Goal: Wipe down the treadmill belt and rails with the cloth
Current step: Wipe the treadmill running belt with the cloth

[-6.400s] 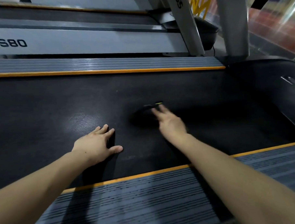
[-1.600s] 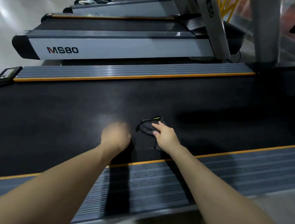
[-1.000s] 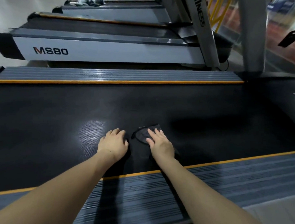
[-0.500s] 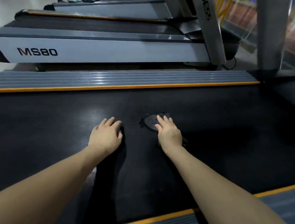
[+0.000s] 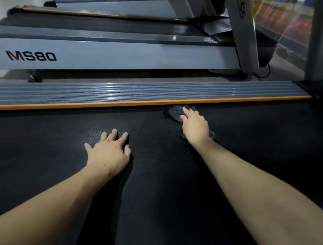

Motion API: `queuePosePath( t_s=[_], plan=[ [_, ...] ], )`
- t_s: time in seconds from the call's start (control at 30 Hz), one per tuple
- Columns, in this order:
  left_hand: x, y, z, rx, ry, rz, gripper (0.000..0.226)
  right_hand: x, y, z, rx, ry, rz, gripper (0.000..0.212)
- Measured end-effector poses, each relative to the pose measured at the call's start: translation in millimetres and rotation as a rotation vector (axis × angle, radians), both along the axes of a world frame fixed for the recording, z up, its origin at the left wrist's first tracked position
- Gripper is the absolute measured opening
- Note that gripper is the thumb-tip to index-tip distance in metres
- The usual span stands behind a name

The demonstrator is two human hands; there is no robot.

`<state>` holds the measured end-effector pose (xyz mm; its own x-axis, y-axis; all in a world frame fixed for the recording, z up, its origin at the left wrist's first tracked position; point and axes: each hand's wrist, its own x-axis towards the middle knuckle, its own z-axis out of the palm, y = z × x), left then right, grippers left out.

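Black belt (image 5: 44, 163) w/ left hand (image 5: 109, 153) flat, fingers spread, right hand (image 5: 194, 126) flat pressing cloth (image 5: 176, 112) by far rail (image 5: 102, 94)

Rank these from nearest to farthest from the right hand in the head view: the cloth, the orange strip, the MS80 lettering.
1. Cloth: under the right hand, on the belt.
2. Orange strip: just beyond the cloth.
3. MS80 lettering: far left, next treadmill.

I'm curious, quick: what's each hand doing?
Left hand: open, flat on the belt.
Right hand: open, pressing the cloth.
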<state>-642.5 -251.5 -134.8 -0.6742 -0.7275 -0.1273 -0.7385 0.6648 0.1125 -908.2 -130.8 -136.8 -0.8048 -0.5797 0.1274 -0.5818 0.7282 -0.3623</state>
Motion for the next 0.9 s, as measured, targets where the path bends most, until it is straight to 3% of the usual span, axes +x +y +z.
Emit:
queuePosePath(
  t_s=[0.2,0.33,0.43,0.53,0.63,0.73,0.8,0.9],
  plan=[
    [5,-11,5,0.055,-0.037,-0.066,0.056,50,-29,10,0.054,0.106,-0.076,0.03],
    [23,-21,15,0.061,0.006,-0.104,0.051,128,-84,1,0.029,0.173,0.27,0.027],
    [43,-33,14,-0.03,0.051,-0.114,0.049,129,-83,6,-0.025,0.054,0.459,0.037],
    [57,-42,11,-0.055,0.083,-0.105,0.048,72,-39,4,-0.025,0.126,0.328,0.037],
    [68,-45,10,-0.06,0.088,-0.083,0.047,14,6,7,-0.05,0.092,-0.046,0.039],
    [79,-49,5,-0.082,0.099,-0.072,0.045,20,-2,11,-0.047,0.109,-0.252,0.031],
    [85,-55,1,-0.091,0.109,-0.058,0.045,54,-33,10,-0.05,0.117,-0.255,0.024],
    [94,-65,-3,-0.104,0.122,-0.02,0.044,125,-99,-2,-0.034,0.136,-0.045,0.019]
  ],
)
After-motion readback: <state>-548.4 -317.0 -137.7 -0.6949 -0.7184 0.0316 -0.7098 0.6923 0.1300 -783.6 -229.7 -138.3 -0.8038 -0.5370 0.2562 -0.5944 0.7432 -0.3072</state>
